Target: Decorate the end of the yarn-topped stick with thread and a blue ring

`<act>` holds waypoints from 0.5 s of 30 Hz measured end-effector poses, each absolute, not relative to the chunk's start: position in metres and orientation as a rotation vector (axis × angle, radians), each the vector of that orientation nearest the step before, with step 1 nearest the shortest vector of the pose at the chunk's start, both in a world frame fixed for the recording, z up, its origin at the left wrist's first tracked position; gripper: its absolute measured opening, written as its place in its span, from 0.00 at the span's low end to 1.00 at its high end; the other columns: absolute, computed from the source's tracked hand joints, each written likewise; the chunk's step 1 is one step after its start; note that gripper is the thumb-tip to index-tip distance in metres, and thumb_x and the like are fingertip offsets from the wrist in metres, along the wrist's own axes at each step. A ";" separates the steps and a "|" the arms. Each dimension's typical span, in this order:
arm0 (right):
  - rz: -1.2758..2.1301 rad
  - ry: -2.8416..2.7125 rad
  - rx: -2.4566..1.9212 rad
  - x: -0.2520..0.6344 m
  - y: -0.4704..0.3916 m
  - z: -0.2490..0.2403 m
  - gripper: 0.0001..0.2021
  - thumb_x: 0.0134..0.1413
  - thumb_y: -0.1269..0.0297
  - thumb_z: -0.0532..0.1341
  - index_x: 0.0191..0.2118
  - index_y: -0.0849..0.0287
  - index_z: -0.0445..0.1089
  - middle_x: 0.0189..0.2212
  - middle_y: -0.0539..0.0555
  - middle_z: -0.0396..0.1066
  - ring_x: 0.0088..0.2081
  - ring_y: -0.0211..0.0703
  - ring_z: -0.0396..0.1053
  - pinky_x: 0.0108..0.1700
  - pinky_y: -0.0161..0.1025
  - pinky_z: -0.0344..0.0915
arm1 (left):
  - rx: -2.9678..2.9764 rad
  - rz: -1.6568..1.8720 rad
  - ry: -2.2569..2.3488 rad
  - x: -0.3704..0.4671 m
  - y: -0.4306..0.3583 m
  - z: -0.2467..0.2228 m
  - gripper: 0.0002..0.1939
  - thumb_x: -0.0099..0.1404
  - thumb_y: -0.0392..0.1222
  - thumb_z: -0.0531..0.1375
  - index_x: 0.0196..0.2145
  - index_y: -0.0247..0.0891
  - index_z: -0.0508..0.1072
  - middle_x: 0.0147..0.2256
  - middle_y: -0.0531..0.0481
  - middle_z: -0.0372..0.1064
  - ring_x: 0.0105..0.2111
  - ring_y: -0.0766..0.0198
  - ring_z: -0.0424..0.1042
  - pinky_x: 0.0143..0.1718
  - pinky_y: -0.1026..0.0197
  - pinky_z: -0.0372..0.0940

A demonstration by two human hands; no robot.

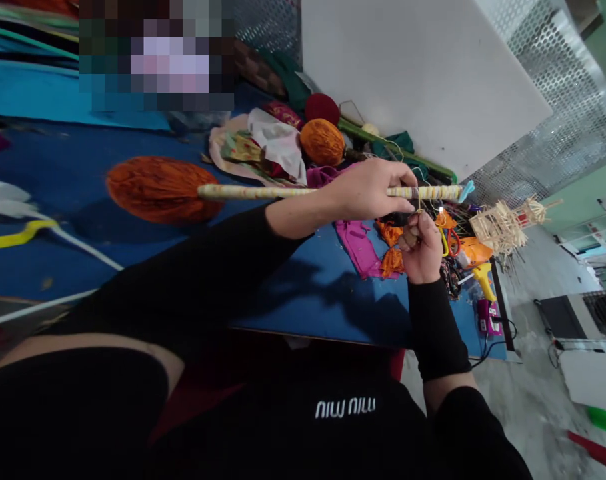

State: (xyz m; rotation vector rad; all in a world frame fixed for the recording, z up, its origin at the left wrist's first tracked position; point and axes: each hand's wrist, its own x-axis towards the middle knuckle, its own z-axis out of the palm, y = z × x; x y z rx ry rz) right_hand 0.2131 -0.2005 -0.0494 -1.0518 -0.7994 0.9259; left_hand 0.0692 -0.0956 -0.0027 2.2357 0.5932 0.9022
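A long stick wrapped in cream and yellowish bands (257,192) lies level above the table, with a light blue tip at its right end. Closed round its right part is my left hand (370,189), palm down. Just below the stick, my right hand (423,247) is closed in a pinch on a thin thread (419,203) that runs up to the stick. The stick's left end overlaps a rust-orange cloth-covered oval (155,189). Orange fabric pieces (391,261) and a magenta cloth (357,247) lie beneath my hands.
Behind my left hand are an orange ball (323,142), a dark red ball (322,110) and a white cloth (277,140). A yellow glue gun (484,281), a purple box (489,317) and a woven straw piece (497,227) are at the right. A white board (413,73) stands behind.
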 end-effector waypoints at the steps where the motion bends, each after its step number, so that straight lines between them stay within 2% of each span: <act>1: 0.924 -0.788 -1.046 0.214 -0.200 -0.051 0.22 0.46 0.45 0.73 0.27 0.56 0.66 0.18 0.38 0.45 0.18 0.26 0.39 0.19 0.30 0.43 | 2.236 0.888 0.567 0.069 -0.094 -0.003 0.20 0.59 0.45 0.64 0.46 0.33 0.82 0.32 0.48 0.78 0.30 0.63 0.70 0.33 0.62 0.59; 6: 0.893 -0.763 -1.022 0.217 -0.197 -0.057 0.21 0.47 0.45 0.73 0.28 0.55 0.66 0.18 0.38 0.46 0.18 0.26 0.40 0.19 0.30 0.44 | 2.347 0.869 0.647 0.069 -0.092 -0.005 0.16 0.63 0.47 0.61 0.41 0.36 0.83 0.29 0.48 0.76 0.31 0.61 0.70 0.34 0.60 0.58; 8: 0.875 -0.774 -1.043 0.217 -0.197 -0.057 0.22 0.49 0.44 0.72 0.28 0.55 0.65 0.18 0.38 0.46 0.18 0.26 0.40 0.18 0.30 0.44 | 2.386 0.882 0.725 0.072 -0.095 -0.007 0.16 0.65 0.48 0.60 0.42 0.39 0.83 0.31 0.48 0.78 0.34 0.59 0.73 0.35 0.60 0.59; 12: 0.826 -0.799 -1.075 0.212 -0.199 -0.057 0.22 0.49 0.44 0.71 0.28 0.54 0.63 0.19 0.39 0.51 0.17 0.27 0.44 0.18 0.31 0.47 | 2.450 0.931 0.823 0.076 -0.100 -0.012 0.18 0.70 0.49 0.56 0.46 0.41 0.82 0.42 0.46 0.80 0.41 0.56 0.76 0.38 0.60 0.60; 15: 0.759 -0.807 -1.061 0.207 -0.201 -0.057 0.21 0.48 0.45 0.71 0.27 0.53 0.62 0.19 0.40 0.55 0.18 0.27 0.46 0.19 0.32 0.48 | 2.441 0.905 0.840 0.077 -0.101 -0.013 0.19 0.72 0.49 0.54 0.47 0.39 0.82 0.38 0.45 0.80 0.38 0.57 0.75 0.36 0.60 0.59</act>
